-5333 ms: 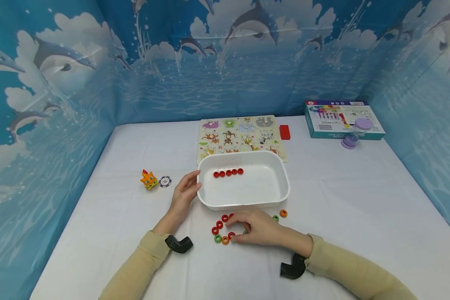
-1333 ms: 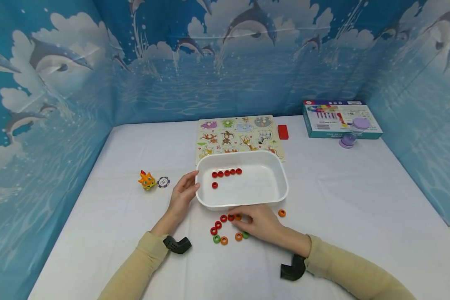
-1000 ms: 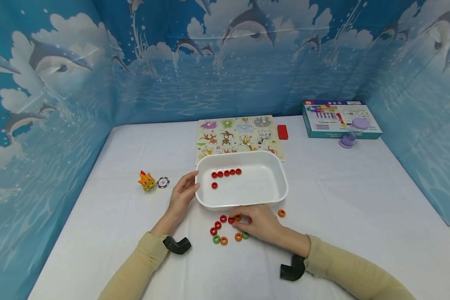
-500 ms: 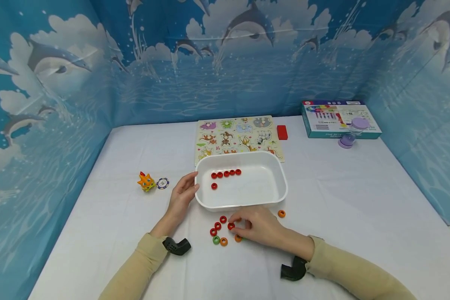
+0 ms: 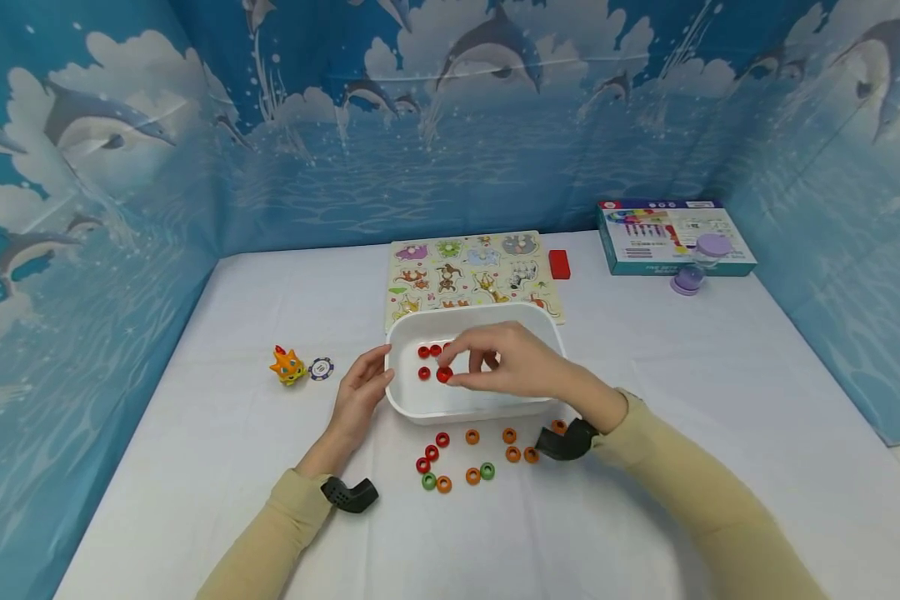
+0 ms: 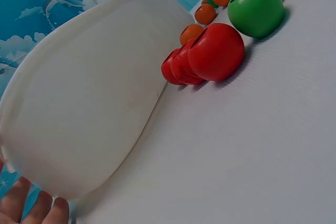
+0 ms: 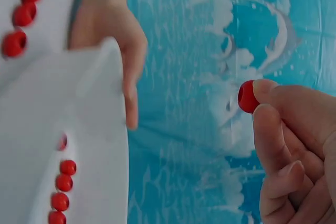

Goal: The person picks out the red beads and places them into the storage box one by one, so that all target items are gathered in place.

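The white tray (image 5: 487, 408) sits mid-table with red beads (image 5: 423, 373) inside, partly hidden by my right hand (image 5: 506, 358). That hand pinches another red bead (image 7: 247, 97) between thumb and forefinger, above the tray floor. My left hand (image 5: 360, 396) rests against the tray's left end, fingers (image 6: 55, 211) touching the outside of its wall. In front of the tray lie three red beads (image 5: 431, 452), with green beads (image 5: 487, 471) and several orange beads (image 5: 513, 454) around them.
Behind the tray lies an animal puzzle board (image 5: 450, 275) beside a red block (image 5: 559, 264). A boxed set (image 5: 675, 250) and a purple sand timer (image 5: 697, 267) stand at back right. Left are an orange toy figure (image 5: 288, 367) and a poker chip (image 5: 321, 368).
Over the last second my right hand has lifted a red bead from the table in front and carried it up over the tray. The left hand stays at the tray's end.
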{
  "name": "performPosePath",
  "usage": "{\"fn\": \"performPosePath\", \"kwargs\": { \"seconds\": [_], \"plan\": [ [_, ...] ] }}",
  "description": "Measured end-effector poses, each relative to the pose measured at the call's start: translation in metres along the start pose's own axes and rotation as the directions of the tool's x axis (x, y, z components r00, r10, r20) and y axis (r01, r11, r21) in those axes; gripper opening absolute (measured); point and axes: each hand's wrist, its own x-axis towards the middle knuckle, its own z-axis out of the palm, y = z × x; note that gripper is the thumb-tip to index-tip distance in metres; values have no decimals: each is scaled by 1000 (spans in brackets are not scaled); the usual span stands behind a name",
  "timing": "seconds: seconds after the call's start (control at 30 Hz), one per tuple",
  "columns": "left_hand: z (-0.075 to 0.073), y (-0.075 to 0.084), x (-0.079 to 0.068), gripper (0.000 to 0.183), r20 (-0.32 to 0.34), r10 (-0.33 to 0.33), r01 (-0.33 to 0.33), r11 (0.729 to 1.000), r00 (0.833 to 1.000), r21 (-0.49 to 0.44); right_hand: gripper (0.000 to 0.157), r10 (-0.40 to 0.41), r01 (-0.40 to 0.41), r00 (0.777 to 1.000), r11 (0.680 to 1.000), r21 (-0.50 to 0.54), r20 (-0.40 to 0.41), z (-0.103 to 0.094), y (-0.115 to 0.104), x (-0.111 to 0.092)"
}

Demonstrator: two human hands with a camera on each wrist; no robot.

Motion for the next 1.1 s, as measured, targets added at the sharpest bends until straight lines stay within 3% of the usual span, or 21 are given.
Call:
{"fn": "performPosePath", "kwargs": {
  "seconds": [0.13, 0.23, 0.37, 0.47, 0.67, 0.9, 1.1],
  "plan": [
    [0, -1, 0, 41, -2, -2, 2, 1000, 1000, 0, 24, 65, -65, 998, 996, 59, -9, -8, 17, 23],
    [0, -1, 1, 41, -5, -6, 6, 1000, 1000, 0, 23, 144, -147, 989, 983, 110, 31, -4, 39, 35],
    [-2, -5, 3, 41, -2, -10, 10, 1000, 1000, -11, 26, 257, -276, 958, 947, 164, 123, 6, 61, 45],
    [-5, -11, 6, 41, -1, -14, 14, 999, 1000, -40, 29, 291, -322, 939, 931, 172, 183, 13, 75, 50],
    [-9, -20, 9, 41, -21, 5, -6, 998, 1000, -55, 26, 274, -299, 922, 953, 54, 274, 22, 92, 55],
    [-9, -22, 8, 45, -25, 33, -35, 997, 999, -64, 20, 327, -347, 868, 938, -15, 373, 29, 101, 54],
    [-8, -22, 9, 44, -23, 25, -27, 997, 999, -68, 18, 324, -338, 867, 941, -31, 379, 33, 109, 52]
  ]
}}
